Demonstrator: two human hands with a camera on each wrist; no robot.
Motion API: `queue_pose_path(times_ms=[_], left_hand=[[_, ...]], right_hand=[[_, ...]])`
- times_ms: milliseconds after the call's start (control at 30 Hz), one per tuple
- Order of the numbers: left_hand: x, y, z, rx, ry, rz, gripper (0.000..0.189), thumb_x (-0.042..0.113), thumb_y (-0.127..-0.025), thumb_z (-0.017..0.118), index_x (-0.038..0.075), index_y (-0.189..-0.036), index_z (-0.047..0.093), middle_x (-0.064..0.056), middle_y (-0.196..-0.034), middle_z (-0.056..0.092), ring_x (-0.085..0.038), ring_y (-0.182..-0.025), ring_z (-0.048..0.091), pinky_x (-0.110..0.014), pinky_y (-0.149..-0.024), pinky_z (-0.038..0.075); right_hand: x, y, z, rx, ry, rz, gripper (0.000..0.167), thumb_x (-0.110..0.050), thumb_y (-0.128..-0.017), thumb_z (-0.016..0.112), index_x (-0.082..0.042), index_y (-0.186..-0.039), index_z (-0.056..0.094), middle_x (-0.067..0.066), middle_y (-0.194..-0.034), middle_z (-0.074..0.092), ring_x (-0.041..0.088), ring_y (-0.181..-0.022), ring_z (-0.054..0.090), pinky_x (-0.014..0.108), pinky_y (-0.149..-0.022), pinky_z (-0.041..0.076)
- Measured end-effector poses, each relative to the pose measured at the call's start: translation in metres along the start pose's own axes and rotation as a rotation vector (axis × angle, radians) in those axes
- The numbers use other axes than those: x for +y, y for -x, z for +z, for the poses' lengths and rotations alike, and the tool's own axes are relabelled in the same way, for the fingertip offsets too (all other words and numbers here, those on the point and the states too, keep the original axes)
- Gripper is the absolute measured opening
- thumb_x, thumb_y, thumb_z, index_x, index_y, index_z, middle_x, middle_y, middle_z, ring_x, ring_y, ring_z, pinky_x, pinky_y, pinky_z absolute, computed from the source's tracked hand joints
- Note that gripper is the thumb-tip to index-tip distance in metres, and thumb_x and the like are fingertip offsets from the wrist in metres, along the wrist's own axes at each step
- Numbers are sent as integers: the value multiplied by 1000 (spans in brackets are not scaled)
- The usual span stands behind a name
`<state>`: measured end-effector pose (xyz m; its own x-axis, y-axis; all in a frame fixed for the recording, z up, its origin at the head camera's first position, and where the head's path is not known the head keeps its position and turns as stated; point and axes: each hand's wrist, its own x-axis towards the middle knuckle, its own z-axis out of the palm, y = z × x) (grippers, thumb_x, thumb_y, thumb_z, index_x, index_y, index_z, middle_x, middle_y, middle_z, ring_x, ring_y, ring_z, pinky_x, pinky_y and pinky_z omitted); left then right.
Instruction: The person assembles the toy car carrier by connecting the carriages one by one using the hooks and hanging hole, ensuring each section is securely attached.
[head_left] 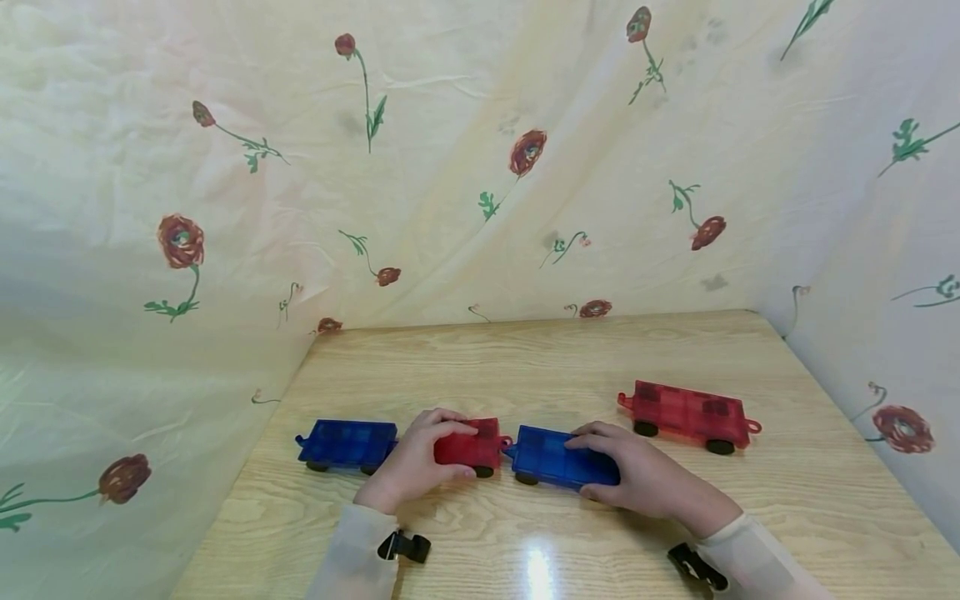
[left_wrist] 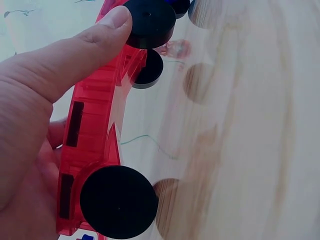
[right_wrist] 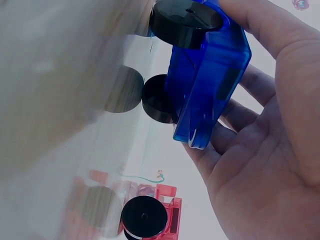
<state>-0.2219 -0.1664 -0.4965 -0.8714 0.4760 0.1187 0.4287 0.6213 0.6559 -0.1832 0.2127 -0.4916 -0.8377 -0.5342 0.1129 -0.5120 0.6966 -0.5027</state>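
Note:
My left hand point(head_left: 417, 460) grips a translucent red toy train car point(head_left: 483, 442), thumb on the near side by a black wheel point(left_wrist: 119, 202) and fingers over the far side. With my right hand point(head_left: 637, 468) I hold a blue toy train car point(head_left: 547, 454) by its right end, fingers curled over it. The red car's loop meets the blue car's hook between the hands. Left of my left hand stands another blue car point(head_left: 348, 443), its right end close behind that hand. In the right wrist view, the held blue car point(right_wrist: 210, 85) shows its black wheels at the tabletop.
A second red car point(head_left: 690, 412) stands apart at the right, hook to the left and loop to the right. The wooden table point(head_left: 480, 358) backs onto a flowered cloth point(head_left: 450, 167), which also hangs along both sides. Black straps point(head_left: 405, 547) circle the sleeves.

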Motion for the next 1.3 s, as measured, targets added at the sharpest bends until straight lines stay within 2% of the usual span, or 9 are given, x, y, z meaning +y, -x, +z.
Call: queue_pose_path(times_ms=[333,633,1000,1300], left_hand=[[3,-1,0,11,-18,3,58,42,-80,91,39,-134,70,17,-143,52,-18,-136,46,-46,-103,53],[1,1,-4,17,-10,-26,57,39,-80,93,39,-132,70,15,-144,51,-19,-135,47,-42,-100,56],[0,0,-3,-5,-63,13,53,44,-79,91,31,-128,74,6,-147,55,-22,-137,45,-41,-96,56],[2,2,-4,-5,-66,7,53,43,-79,92,31,-128,74,7,-146,55,-23,-137,45,-44,-98,56]], right_hand=[[0,1,-1,-5,-11,6,58,-46,-90,83,-29,-142,65,-5,-147,54,24,-131,55,52,-104,52],[0,1,-2,-10,-23,14,58,-47,-90,83,-29,-141,66,-6,-147,54,23,-131,56,52,-104,52],[1,1,-2,-1,-32,-8,58,-52,-91,80,-28,-142,66,-4,-147,55,28,-132,56,55,-105,50],[1,1,-1,-6,-45,-1,58,-53,-91,80,-28,-141,66,-2,-148,55,29,-133,55,57,-105,50]])
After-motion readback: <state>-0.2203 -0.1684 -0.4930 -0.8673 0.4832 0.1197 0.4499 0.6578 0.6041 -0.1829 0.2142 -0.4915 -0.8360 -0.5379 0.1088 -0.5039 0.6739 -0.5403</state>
